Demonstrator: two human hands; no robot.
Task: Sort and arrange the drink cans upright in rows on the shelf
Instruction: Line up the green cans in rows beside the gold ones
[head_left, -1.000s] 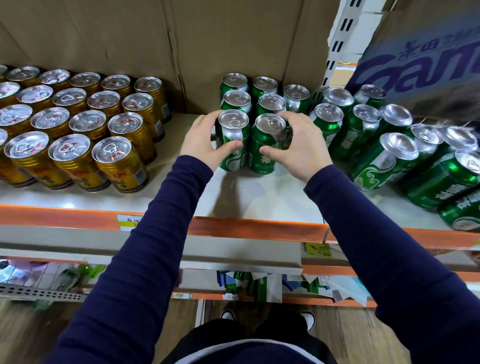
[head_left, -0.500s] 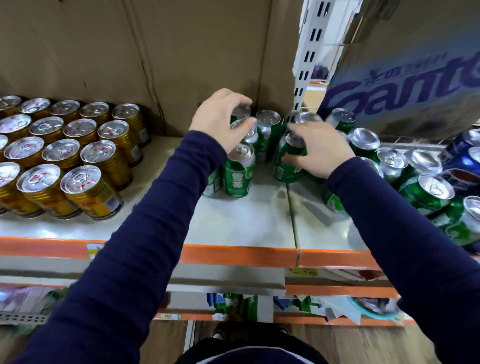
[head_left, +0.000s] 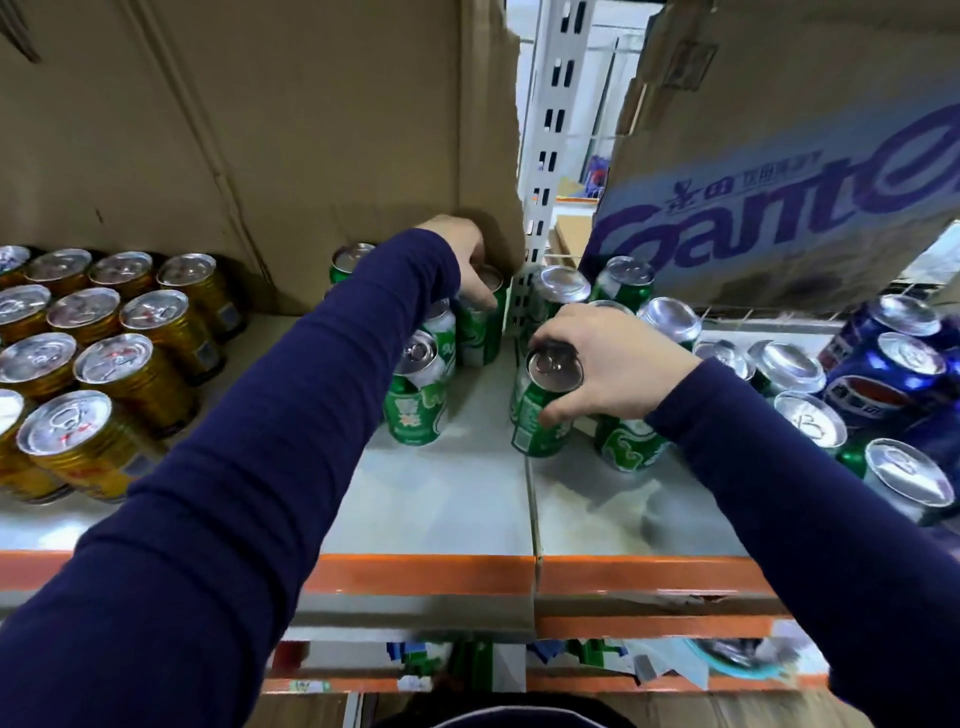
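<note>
Green can (head_left: 537, 423) sits with right hand (head_left: 621, 364) fingers (head_left: 571, 325) clasping its top.

**Shelf layout round the two grips**

Right grip (head_left: 597, 364) holds held can (head_left: 540, 421) on the shelf (head_left: 441, 509). Loose cans (head_left: 784, 369) crowd right of it and behind it. Left of it, a file of cans (head_left: 415, 400) runs back to the rearmost can (head_left: 480, 338) under the left grip (head_left: 462, 260). Can block (head_left: 104, 358) far left, carton (head_left: 260, 130) behind.

Cardboard backing (head_left: 260, 130), white slotted upright (head_left: 551, 156), orange-edged grey shelf (head_left: 415, 574), brown floor (head_left: 306, 713)

Head cam, wide-angle, looks fwd+down at shelf (head_left: 441, 512), close up.
</note>
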